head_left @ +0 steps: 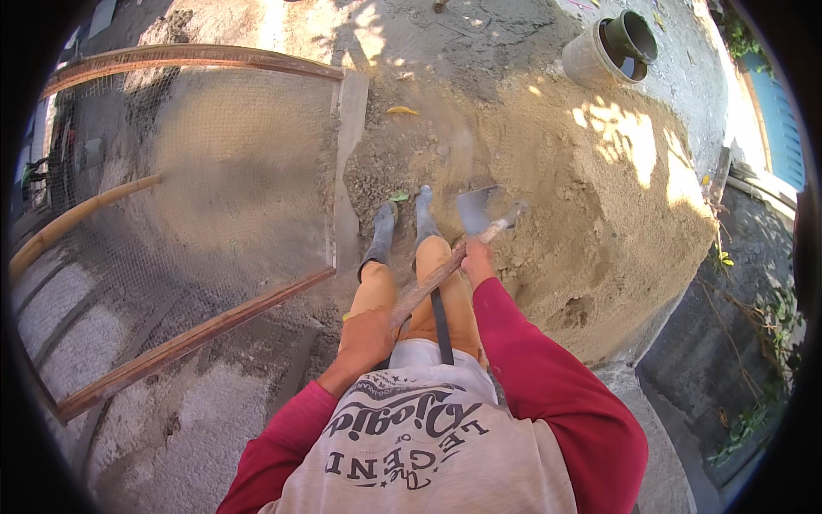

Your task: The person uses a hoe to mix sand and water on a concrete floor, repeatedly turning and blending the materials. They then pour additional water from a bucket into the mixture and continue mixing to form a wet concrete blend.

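Both my hands are closed round the wooden handle (432,289) of a hoe, which slants across my legs. My left hand (366,337) grips the lower end, close to my waist. Farther up, near the metal head, is my right hand (478,259). The hoe's grey blade (473,211) is at the edge of the sand pile (591,223), just right of my feet; its lower edge is hard to make out. To the left leans a wire mesh screen (274,214) in a wooden frame, with a blurred patch of sand over its upper part.
A bamboo pole (81,218) meets the screen from the left. At the upper right stands a pale bucket (591,58) with a dark smaller pail (632,37) in its mouth. A yellow leaf (402,110) lies ahead of my feet. Plants (753,428) grow along the right side.
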A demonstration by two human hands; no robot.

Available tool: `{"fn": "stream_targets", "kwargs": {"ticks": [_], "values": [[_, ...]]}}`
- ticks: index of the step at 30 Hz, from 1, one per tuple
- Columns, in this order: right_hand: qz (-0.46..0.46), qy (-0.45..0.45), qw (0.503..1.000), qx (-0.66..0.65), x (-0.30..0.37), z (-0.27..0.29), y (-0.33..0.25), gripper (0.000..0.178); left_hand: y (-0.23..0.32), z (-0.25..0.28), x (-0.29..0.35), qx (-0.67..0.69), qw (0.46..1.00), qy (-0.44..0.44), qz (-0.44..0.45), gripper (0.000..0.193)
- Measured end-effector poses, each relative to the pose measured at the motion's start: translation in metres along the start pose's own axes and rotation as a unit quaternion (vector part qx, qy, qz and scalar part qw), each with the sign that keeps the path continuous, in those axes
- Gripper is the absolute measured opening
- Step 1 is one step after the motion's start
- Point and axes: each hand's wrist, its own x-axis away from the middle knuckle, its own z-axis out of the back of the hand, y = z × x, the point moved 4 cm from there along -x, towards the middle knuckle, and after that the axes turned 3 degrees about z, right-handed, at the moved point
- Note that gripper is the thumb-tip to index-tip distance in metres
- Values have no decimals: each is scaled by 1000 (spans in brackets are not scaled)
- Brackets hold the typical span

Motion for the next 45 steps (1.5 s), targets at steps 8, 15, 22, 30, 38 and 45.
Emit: {"fn": "stream_targets", "kwargs": {"ticks": [8, 15, 22, 30, 38, 45], "values": [[42, -75, 996, -14, -28, -133, -77, 27, 55, -24, -135, -28, 998, 64, 1, 20], [226, -98, 947, 208, -54, -160, -107, 69, 89, -90, -242, 35, 999, -9, 24, 35], [151, -91, 935, 309, -64, -94, -29, 72, 68, -169, -204, 127, 989, -51, 52, 42], [136, -50, 925, 352, -44, -8, 37, 75, 53, -235, -133, 177, 975, -113, 68, 43], [93, 8, 915, 391, -24, 40, 53, 62, 62, -229, -98, 174, 963, -182, 93, 47], [66, -49, 960, 269, -10, 53, 4, 35, 110, -144, -78, 179, 952, -246, 33, 67]]}}
